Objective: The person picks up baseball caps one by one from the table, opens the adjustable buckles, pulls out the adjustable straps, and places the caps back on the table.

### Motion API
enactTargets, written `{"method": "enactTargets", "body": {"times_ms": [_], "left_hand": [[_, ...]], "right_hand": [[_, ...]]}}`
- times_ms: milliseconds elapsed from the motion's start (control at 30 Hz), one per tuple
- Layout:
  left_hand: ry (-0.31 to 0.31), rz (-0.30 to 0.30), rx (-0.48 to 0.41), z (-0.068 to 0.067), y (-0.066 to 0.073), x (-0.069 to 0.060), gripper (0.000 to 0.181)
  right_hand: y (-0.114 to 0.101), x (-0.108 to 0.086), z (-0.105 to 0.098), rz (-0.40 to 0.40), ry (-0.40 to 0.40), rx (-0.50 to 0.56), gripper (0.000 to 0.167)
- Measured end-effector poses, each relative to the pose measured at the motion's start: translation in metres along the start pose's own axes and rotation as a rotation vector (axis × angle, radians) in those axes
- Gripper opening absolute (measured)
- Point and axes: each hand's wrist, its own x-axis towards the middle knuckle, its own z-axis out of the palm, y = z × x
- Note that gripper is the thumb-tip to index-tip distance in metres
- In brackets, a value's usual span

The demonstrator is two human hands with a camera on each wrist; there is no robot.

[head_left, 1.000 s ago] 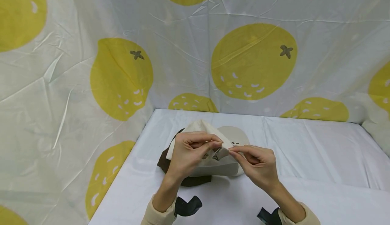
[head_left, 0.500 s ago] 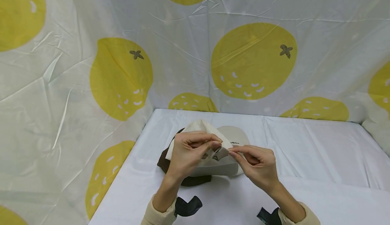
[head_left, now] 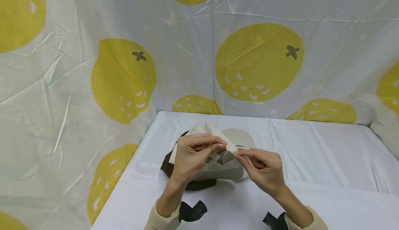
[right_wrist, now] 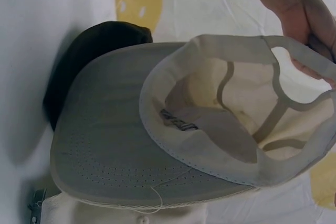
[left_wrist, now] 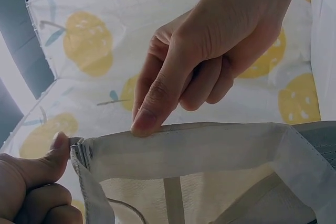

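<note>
In the head view, a cream cap with a grey brim is held upside down or tilted, its exact pose partly hidden. My left hand pinches its edge between thumb and index finger, and my right hand pinches the band close by, to the right. The left wrist view shows two hands on the pale inner band, with a small gap between them. Seen from the right wrist, the cap's sweatband surrounds an opening beside the grey brim.
A dark brown cap lies beneath and left of the cream one. Behind them to the right is a beige cap with dark lettering. White cloth covers the table, and a lemon-print curtain stands behind and at left.
</note>
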Motion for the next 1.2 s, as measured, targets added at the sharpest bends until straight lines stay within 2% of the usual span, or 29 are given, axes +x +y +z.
{"method": "enactTargets", "body": {"times_ms": [267, 333, 467, 533, 700, 900, 1200], "left_hand": [[0.047, 0.02, -0.03, 0.002, 0.0, 0.0, 0.005], [0.116, 0.01, -0.038, -0.004, 0.005, 0.0, 0.009], [0.298, 0.002, -0.066, -0.023, 0.017, -0.002, 0.018], [0.345, 0.006, -0.082, -0.033, 0.021, -0.002, 0.018], [0.339, 0.005, -0.094, -0.043, 0.023, 0.0, 0.012], [0.332, 0.038, -0.057, -0.041, 0.025, 0.001, 0.01], [0.312, 0.017, -0.063, -0.041, 0.028, -0.002, 0.007]], "right_hand": [[0.0, 0.001, 0.001, -0.025, -0.002, -0.005, 0.013], [0.002, 0.0, 0.001, -0.03, -0.018, -0.013, 0.011], [0.007, -0.003, 0.0, -0.011, -0.045, -0.027, 0.005], [0.009, -0.004, -0.001, 0.007, -0.034, -0.032, 0.005], [0.01, -0.006, 0.002, -0.002, -0.033, -0.03, 0.005], [0.011, -0.008, 0.006, -0.02, -0.04, -0.027, 0.011], [0.011, -0.008, 0.007, -0.014, -0.042, -0.015, 0.011]]}}
